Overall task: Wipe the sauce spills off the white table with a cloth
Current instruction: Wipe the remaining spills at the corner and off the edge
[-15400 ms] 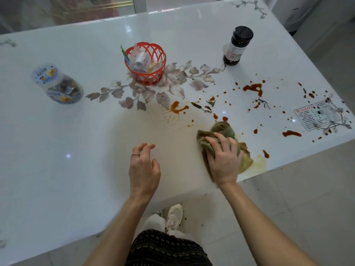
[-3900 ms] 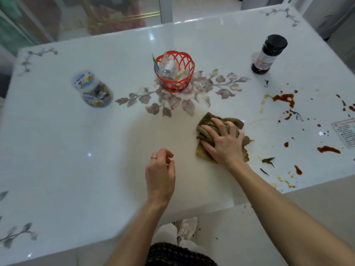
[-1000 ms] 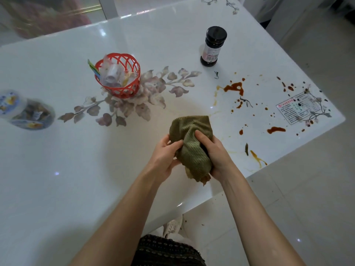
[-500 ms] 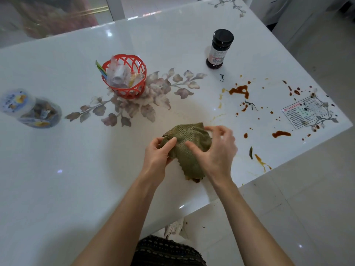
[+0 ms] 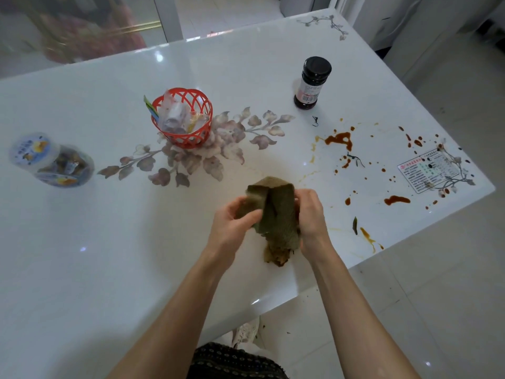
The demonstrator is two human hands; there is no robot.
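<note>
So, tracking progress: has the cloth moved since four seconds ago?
Yes: the cloth rose off the table it lay flat on; left hand and right hand grip it.

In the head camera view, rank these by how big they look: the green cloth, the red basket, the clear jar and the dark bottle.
1. cloth, though it is bunched and nearest the camera, so this is unsure
2. clear jar and red basket, which look about alike
3. dark bottle, clearly smallest

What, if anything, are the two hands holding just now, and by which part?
Both hold the green cloth: the left hand pinches its left fold, the right hand grips its right side. Its soiled lower end hangs free.
</note>
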